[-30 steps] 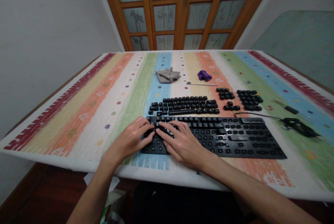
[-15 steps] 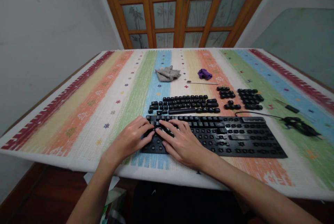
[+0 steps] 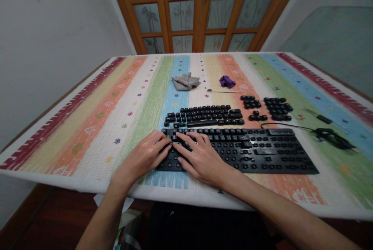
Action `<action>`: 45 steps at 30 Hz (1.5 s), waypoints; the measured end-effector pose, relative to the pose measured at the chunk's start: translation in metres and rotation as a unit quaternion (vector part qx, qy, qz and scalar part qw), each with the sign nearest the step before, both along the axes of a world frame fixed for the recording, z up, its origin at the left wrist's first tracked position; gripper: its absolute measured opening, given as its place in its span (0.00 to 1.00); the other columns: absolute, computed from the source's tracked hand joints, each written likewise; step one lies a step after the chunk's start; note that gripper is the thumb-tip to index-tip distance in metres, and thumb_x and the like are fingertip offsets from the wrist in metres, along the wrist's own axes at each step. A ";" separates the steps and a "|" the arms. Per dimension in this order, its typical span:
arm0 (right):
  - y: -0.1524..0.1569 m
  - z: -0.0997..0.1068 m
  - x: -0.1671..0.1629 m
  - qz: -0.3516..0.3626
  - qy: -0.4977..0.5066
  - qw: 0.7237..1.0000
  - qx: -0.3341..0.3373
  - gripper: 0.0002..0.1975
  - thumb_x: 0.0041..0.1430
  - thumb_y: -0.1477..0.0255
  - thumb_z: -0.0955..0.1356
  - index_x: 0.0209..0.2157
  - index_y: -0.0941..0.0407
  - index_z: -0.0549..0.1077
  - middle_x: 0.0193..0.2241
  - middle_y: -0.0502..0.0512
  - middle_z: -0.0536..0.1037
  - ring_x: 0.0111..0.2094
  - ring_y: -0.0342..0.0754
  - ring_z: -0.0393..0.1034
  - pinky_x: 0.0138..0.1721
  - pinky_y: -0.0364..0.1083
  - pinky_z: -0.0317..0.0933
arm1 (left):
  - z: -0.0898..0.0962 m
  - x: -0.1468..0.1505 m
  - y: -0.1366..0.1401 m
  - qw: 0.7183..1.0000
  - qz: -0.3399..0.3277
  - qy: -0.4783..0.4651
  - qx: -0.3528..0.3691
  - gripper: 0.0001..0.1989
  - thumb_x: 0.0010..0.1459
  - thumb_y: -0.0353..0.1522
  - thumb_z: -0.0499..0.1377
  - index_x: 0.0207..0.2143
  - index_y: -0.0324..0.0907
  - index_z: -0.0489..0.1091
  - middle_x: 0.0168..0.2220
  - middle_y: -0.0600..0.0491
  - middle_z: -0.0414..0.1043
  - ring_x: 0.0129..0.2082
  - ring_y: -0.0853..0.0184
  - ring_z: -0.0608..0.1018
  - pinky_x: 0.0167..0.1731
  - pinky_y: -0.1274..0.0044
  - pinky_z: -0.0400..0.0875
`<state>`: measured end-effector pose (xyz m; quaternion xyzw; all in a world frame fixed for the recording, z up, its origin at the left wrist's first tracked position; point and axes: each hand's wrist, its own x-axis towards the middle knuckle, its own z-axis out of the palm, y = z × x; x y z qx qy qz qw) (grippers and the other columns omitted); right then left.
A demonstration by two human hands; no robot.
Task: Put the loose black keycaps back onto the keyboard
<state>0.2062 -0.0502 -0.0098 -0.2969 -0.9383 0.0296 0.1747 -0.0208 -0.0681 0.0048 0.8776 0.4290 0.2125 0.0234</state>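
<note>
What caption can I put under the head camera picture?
Both hands on a partly bare black keyboard, with loose keycaps laid out beyond it on a striped cloth.

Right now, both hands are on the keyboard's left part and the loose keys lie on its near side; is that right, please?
Not quite: the head view shows the loose keys on the far side of the keyboard. The left hand and right hand are indeed on its left part.

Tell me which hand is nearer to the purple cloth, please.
Right: the right hand is on the keyboard, below-left of the purple cloth in view; the left hand is farther left, at the keyboard's left end.
</note>
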 end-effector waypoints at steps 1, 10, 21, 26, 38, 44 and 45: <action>0.000 0.000 0.000 -0.001 -0.001 1.000 0.002 0.20 0.70 0.65 0.61 0.59 0.55 0.68 0.64 0.59 0.64 0.59 0.61 0.55 0.56 0.58 0.53 | -0.002 0.000 -0.001 1.000 0.001 -0.009 0.004 0.09 0.67 0.29 0.53 0.47 0.38 0.69 0.39 0.47 0.69 0.41 0.62 0.73 0.42 0.68 0.74; 0.000 -0.001 -0.002 -0.005 0.006 0.999 0.035 0.20 0.70 0.61 0.61 0.58 0.55 0.69 0.62 0.60 0.66 0.58 0.61 0.56 0.55 0.58 0.52 | -0.016 0.005 0.001 0.988 0.034 -0.152 0.019 0.04 0.65 0.28 0.58 0.37 0.39 0.73 0.34 0.53 0.67 0.37 0.68 0.72 0.40 0.73 0.71; 0.001 -0.002 -0.002 -0.010 0.009 0.999 0.045 0.22 0.69 0.57 0.61 0.57 0.53 0.69 0.62 0.59 0.66 0.59 0.60 0.56 0.55 0.58 0.50 | -0.017 0.004 0.004 0.977 0.054 -0.204 -0.024 0.04 0.64 0.28 0.59 0.37 0.42 0.74 0.38 0.51 0.67 0.42 0.66 0.71 0.45 0.71 0.69; 0.000 0.000 -0.004 -0.020 0.007 0.999 0.048 0.22 0.68 0.56 0.62 0.57 0.53 0.70 0.61 0.60 0.67 0.58 0.60 0.56 0.55 0.58 0.50 | -0.018 0.003 0.004 0.977 0.065 -0.203 -0.025 0.04 0.64 0.29 0.59 0.37 0.43 0.75 0.39 0.51 0.67 0.43 0.65 0.71 0.46 0.69 0.69; -0.003 0.000 -0.009 -0.045 -0.003 0.999 0.028 0.25 0.69 0.52 0.59 0.57 0.51 0.69 0.63 0.60 0.64 0.61 0.60 0.54 0.57 0.58 0.49 | -0.019 0.001 0.005 0.978 0.058 -0.203 -0.008 0.05 0.63 0.29 0.60 0.39 0.44 0.76 0.38 0.52 0.68 0.41 0.65 0.70 0.41 0.71 0.69; -0.006 -0.001 -0.004 -0.047 -0.002 0.998 0.038 0.27 0.67 0.49 0.59 0.58 0.51 0.69 0.64 0.62 0.63 0.63 0.61 0.54 0.58 0.59 0.48 | -0.022 0.002 0.002 0.975 0.063 -0.211 -0.024 0.06 0.62 0.28 0.60 0.38 0.45 0.76 0.40 0.51 0.69 0.43 0.64 0.72 0.44 0.70 0.70; -0.006 -0.001 -0.004 -0.046 -0.003 0.998 0.037 0.28 0.67 0.49 0.59 0.58 0.51 0.68 0.64 0.62 0.63 0.63 0.61 0.54 0.58 0.59 0.48 | -0.022 0.003 0.001 0.974 0.068 -0.215 -0.018 0.06 0.62 0.28 0.60 0.38 0.45 0.76 0.40 0.51 0.69 0.43 0.64 0.72 0.43 0.70 0.70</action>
